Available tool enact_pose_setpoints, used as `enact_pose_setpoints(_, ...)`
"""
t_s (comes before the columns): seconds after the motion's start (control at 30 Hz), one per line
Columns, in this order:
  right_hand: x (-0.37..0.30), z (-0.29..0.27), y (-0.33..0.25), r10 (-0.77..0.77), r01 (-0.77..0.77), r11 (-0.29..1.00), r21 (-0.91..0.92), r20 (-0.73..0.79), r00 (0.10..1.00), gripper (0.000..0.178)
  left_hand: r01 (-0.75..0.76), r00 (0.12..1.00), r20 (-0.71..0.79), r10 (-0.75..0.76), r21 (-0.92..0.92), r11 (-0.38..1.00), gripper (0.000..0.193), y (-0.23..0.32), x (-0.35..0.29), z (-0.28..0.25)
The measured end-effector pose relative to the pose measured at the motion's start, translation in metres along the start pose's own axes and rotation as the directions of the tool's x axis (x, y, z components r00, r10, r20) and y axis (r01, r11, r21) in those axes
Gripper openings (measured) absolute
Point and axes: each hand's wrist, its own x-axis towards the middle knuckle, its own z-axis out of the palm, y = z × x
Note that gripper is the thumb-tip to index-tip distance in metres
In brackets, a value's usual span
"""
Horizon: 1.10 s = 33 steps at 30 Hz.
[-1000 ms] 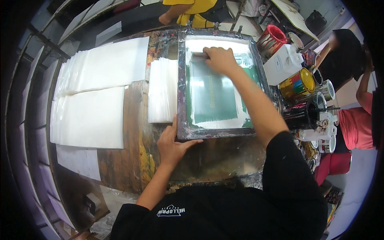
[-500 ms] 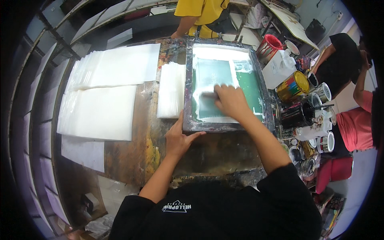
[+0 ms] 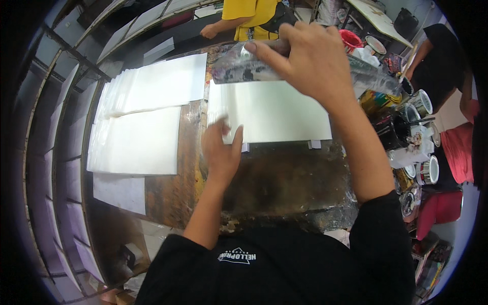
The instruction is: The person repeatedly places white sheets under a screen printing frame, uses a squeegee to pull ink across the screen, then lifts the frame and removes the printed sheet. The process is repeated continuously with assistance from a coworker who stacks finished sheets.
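A screen-printing frame (image 3: 241, 65), its wood smeared with grey and dark ink, is tilted up toward me on its near edge. My right hand (image 3: 315, 63) is closed over that raised edge, with the thumb in front. Its mesh is hidden by the edge and my hand. Below it, a white sheet (image 3: 279, 114) lies flat on the worktable (image 3: 269, 183). At the sheet's left end is my left hand (image 3: 222, 152), thumb and fingers apart and slightly blurred, over more white sheets (image 3: 218, 99). Whether it touches them I cannot tell.
Two piles of white plastic-like sheets, a far pile (image 3: 157, 81) and a near pile (image 3: 137, 140), cover the table's left side. Paint cans (image 3: 427, 170) and containers crowd the right edge. A person in yellow (image 3: 254, 18) stands beyond; others are at the right.
The frame, flat before, has been raised by its near edge, uncovering the white sheet. My right hand has gone from the mesh to that edge; my left hand has left the frame's corner.
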Motion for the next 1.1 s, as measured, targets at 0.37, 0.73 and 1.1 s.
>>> enact_pose_setpoints(0.37, 0.060, -0.020, 0.012, 0.122, -0.145, 0.986, 0.084, 0.233, 0.965, 0.080, -0.028, 0.998, 0.069, -0.013, 0.567, 0.823, 0.019, -0.024, -0.019, 0.014)
enact_pose_setpoints(0.73, 0.056, -0.009, 0.018, 0.037, -0.046, 0.994, 0.101, 0.088, 0.995, 0.081, 0.233, 0.972, -0.015, -0.233, -0.023, 0.972, 0.026, 0.013, 0.070, 0.015)
enact_pose_setpoints(1.1, 0.063, -0.019, 0.020, 0.041, -0.059, 0.994, 0.091, 0.192, 0.981, 0.081, 0.337, 0.862, -0.495, 0.108, 0.720, 0.606, 0.056, -0.081, 0.098, -0.054)
